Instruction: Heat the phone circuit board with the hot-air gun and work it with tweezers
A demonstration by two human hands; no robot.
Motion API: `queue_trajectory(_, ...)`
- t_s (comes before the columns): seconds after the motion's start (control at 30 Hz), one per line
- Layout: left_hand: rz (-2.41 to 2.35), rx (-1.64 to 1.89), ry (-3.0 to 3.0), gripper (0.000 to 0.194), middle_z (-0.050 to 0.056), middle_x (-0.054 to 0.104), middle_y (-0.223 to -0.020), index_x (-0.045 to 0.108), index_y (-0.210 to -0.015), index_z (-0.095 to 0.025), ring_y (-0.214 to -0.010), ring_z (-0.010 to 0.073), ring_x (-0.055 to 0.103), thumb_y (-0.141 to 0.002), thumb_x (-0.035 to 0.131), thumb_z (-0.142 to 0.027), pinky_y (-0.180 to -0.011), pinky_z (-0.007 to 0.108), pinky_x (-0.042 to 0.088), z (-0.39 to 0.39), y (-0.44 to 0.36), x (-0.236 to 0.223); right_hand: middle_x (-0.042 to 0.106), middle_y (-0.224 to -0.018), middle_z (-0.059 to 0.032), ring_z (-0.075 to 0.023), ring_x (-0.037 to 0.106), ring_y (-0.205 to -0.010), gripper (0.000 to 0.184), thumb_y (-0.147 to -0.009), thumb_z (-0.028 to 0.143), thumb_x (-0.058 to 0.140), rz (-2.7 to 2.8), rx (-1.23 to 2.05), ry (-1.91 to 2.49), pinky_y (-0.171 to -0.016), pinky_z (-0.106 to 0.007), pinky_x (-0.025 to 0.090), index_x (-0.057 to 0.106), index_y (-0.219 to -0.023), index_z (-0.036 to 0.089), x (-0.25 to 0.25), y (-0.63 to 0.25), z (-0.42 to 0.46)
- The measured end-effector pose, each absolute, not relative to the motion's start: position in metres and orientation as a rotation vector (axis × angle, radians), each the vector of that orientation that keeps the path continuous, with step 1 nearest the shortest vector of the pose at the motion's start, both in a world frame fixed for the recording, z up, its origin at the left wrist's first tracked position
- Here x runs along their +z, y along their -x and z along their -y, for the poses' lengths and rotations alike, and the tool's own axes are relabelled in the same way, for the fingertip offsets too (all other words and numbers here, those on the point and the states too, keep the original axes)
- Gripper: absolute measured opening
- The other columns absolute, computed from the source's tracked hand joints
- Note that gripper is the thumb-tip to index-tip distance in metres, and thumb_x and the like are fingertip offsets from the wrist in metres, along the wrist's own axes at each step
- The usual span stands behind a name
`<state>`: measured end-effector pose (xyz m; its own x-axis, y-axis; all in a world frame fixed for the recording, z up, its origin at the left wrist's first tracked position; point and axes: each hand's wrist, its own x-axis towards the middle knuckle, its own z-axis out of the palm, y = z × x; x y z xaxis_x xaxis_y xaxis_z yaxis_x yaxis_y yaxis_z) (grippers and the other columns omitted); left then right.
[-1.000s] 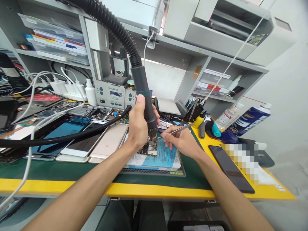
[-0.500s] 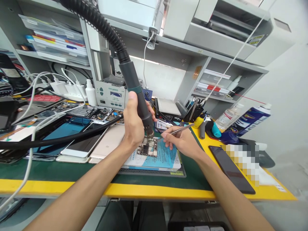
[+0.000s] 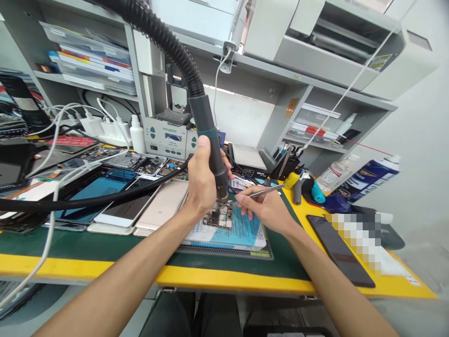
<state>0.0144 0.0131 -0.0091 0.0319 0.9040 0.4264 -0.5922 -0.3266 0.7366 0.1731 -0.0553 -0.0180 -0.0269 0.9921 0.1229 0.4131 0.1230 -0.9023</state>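
My left hand (image 3: 202, 180) is wrapped round the dark handle of a hot-air gun (image 3: 209, 140), whose ribbed black hose rises up and left. Its metal nozzle points down at a small circuit board (image 3: 219, 217) that lies on a blue-printed sheet (image 3: 242, 231) on a grey mat. My right hand (image 3: 266, 208) pinches silver tweezers (image 3: 261, 192), their tips aimed at the board just right of the nozzle.
Several phones and screens (image 3: 115, 196) lie at the left under black and white cables. A rework station (image 3: 170, 138) stands behind. A dark phone (image 3: 338, 255) lies at the right near a spray can (image 3: 365, 175), bottles and tools. The yellow bench edge (image 3: 210, 278) runs along the front.
The hot-air gun swung left and lifted off the board, then came back upright with its nozzle over the board. The tweezers hand has barely moved. The view shifted a little.
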Motion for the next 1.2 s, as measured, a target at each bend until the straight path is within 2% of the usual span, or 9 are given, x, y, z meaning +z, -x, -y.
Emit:
queue_trajectory(0.23,-0.384,1.597,-1.071,0.06,0.004,0.062,-0.065,0.064,-0.078,-0.022,-0.055,0.0186,0.066,-0.102,0.04,-0.071,-0.051,0.031,0.056,-0.0139,-0.0152,-0.011,0.07,-0.064,-0.0048,-0.0145,0.058,-0.048,0.048,-0.08,0.063,0.083,1.564,0.891,1.424,-0.046,-0.028,0.05,0.073,-0.081,0.016,-0.0159,-0.1713,0.0552)
queue_trajectory(0.53,-0.372,1.593,-1.074,0.06,0.004,0.064,-0.067,0.063,-0.077,-0.023,-0.053,0.0177,0.063,-0.102,0.04,-0.072,-0.047,0.031,0.051,-0.0139,-0.017,-0.0126,0.071,-0.065,-0.0044,-0.0145,0.059,-0.048,0.034,-0.088,0.05,0.079,1.599,0.88,1.452,-0.047,-0.027,0.048,0.073,-0.085,0.016,-0.0228,-0.1767,0.0536)
queue_trajectory(0.8,-0.352,1.578,-1.08,0.062,0.005,0.063,-0.068,0.063,-0.077,-0.022,-0.054,0.0186,0.063,-0.101,0.04,-0.075,-0.049,0.033,0.053,-0.0135,-0.0173,-0.0137,0.071,-0.065,-0.0045,-0.0148,0.058,-0.049,0.04,-0.085,0.055,0.082,1.596,0.89,1.436,-0.046,-0.027,0.047,0.073,-0.085,0.016,-0.023,-0.1758,0.0528)
queue_trajectory(1.2,-0.353,1.522,-1.08,0.062,0.005,0.063,-0.068,0.066,-0.079,-0.023,-0.056,0.0185,0.063,-0.1,0.04,-0.076,-0.052,0.033,0.057,-0.0138,-0.0163,-0.0124,0.071,-0.064,-0.0047,-0.0151,0.058,-0.048,0.034,-0.086,0.051,0.078,1.614,0.879,1.463,-0.047,-0.028,0.048,0.072,-0.083,0.017,-0.0204,-0.1746,0.0537)
